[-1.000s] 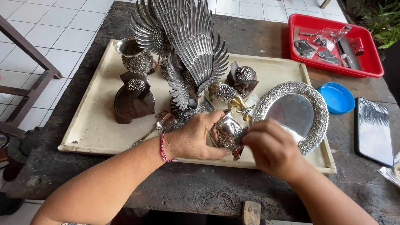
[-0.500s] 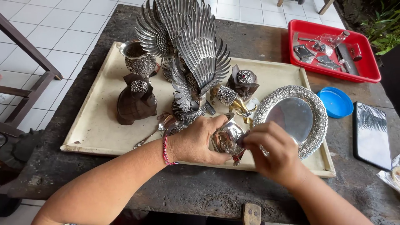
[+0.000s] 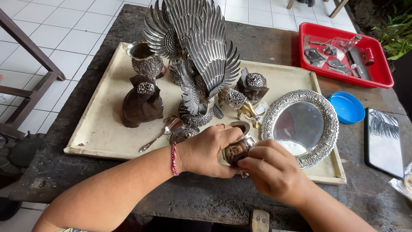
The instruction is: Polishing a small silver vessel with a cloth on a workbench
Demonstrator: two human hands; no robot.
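My left hand (image 3: 209, 151) grips a small engraved silver cup (image 3: 238, 147), tilted on its side with its mouth facing away from me. My right hand (image 3: 276, 172) is at the cup's near side, fingertips pressed on its wall. Both hands hover over the front edge of a cream tray (image 3: 103, 129). A red-and-white cord bracelet (image 3: 174, 159) circles my left wrist. Just left of the hands lie a small round silver lid (image 3: 183, 133) and a slim silver spoon (image 3: 155, 139).
The tray carries a tall silver winged bird statue (image 3: 201, 51), a dark wooden figure (image 3: 141, 103), a silver bowl (image 3: 146, 61), a round ornate silver plate (image 3: 302, 125) and small gold-and-silver pieces (image 3: 244, 103). A red tool tray (image 3: 343, 51), blue lid (image 3: 347, 107) and phone (image 3: 383, 139) sit right.
The cup has been turned in my hands, its mouth now facing away. My right hand slid lower, onto the cup's near side. The view moved slightly closer.
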